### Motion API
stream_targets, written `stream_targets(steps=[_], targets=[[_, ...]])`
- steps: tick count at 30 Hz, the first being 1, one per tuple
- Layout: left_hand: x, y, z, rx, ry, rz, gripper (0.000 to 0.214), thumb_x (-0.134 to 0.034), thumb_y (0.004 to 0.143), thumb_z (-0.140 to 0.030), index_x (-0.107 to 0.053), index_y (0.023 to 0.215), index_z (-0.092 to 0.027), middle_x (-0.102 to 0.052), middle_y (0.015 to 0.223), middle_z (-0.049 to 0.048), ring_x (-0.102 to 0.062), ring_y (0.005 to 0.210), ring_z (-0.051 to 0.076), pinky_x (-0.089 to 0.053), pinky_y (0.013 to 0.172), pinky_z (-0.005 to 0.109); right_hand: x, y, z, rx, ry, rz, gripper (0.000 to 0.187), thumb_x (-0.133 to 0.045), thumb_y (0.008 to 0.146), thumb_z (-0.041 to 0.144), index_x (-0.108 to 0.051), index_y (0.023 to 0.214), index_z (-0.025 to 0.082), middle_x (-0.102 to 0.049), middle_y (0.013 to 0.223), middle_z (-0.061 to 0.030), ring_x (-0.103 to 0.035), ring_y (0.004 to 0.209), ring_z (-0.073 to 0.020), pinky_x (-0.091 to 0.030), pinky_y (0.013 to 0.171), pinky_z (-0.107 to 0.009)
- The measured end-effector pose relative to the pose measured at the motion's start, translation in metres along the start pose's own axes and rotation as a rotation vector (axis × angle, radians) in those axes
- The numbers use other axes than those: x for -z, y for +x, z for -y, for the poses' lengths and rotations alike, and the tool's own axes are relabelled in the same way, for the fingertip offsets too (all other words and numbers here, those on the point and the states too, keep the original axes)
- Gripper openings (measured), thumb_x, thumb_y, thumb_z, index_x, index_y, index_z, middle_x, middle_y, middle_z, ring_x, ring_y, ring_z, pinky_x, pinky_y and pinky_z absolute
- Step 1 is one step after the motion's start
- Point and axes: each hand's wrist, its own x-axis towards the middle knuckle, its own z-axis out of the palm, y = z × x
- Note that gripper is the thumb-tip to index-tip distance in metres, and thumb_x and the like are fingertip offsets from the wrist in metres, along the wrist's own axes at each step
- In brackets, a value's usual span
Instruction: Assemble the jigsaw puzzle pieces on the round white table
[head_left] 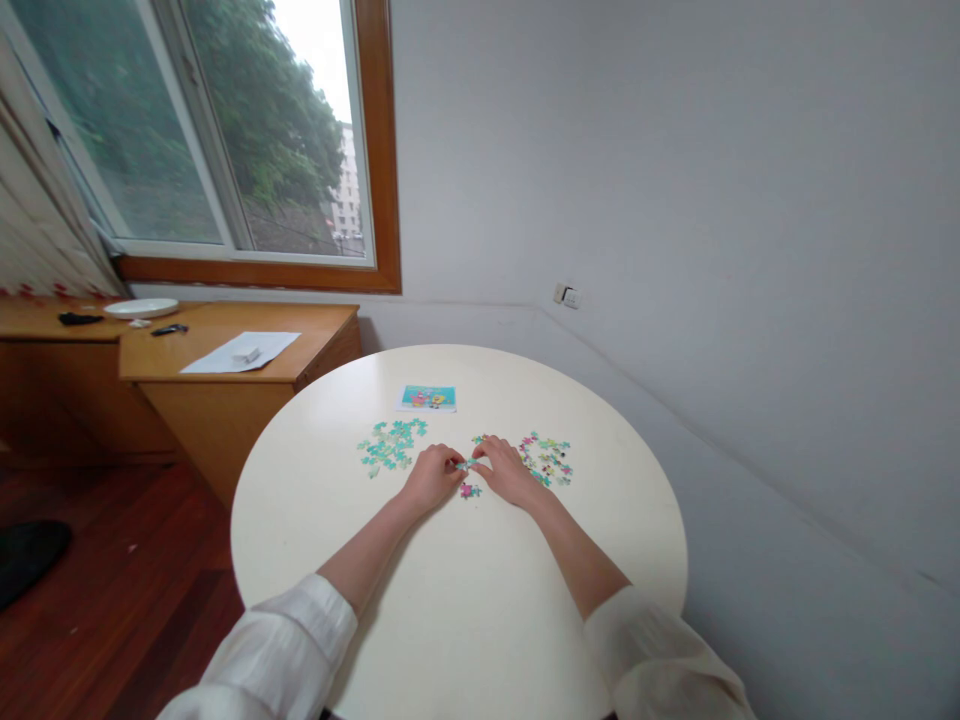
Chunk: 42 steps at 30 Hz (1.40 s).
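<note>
Over the middle of the white round table [450, 590], my left hand [433, 477] and my right hand [508, 472] meet with fingers pinched. Between their fingertips are small teal jigsaw pieces [468, 464]; whether they are joined cannot be made out. Just below, a few pink and teal pieces [470, 491] lie on the table. A spread of mostly teal puzzle pieces [390, 445] lies left of my left hand. Mixed pink, yellow and green pieces [551, 460] lie right of my right hand, which partly hides some. Behind is a picture card [427, 398] with cartoon figures.
At the left, a wooden desk [330, 350] carries a paper sheet [225, 355] with a small white block, a white plate [142, 308] and dark small items. A window [247, 130] is above it. A wall [750, 300] with a socket [571, 297] borders the right.
</note>
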Motion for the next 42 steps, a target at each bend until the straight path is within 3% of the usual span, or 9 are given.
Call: stream_targets(steps=[25, 42], targets=[[0.004, 0.000, 0.003, 0.002, 0.022, 0.050, 0.024, -0.062, 0.066, -0.025, -0.068, 0.086, -0.014, -0.065, 0.083, 0.0052, -0.057, 0.076, 0.015, -0.044, 0.072, 0.024, -0.009, -0.002, -0.017, 0.049, 0.039, -0.027, 0.027, -0.046, 0.081, 0.016, -0.060, 0.103, 0.022, -0.054, 0.103, -0.0057, -0.047, 0.097, -0.0177, -0.036, 0.087, -0.032], [0.005, -0.001, 0.001, -0.031, 0.012, 0.067, 0.018, -0.058, 0.068, -0.019, -0.069, 0.082, -0.014, -0.064, 0.085, 0.0072, -0.056, 0.080, 0.016, -0.043, 0.077, 0.026, -0.001, -0.001, -0.013, 0.020, 0.055, -0.042, 0.016, -0.051, 0.080, 0.019, -0.062, 0.092, 0.019, -0.058, 0.096, -0.0052, -0.049, 0.093, -0.0170, -0.036, 0.084, -0.032]])
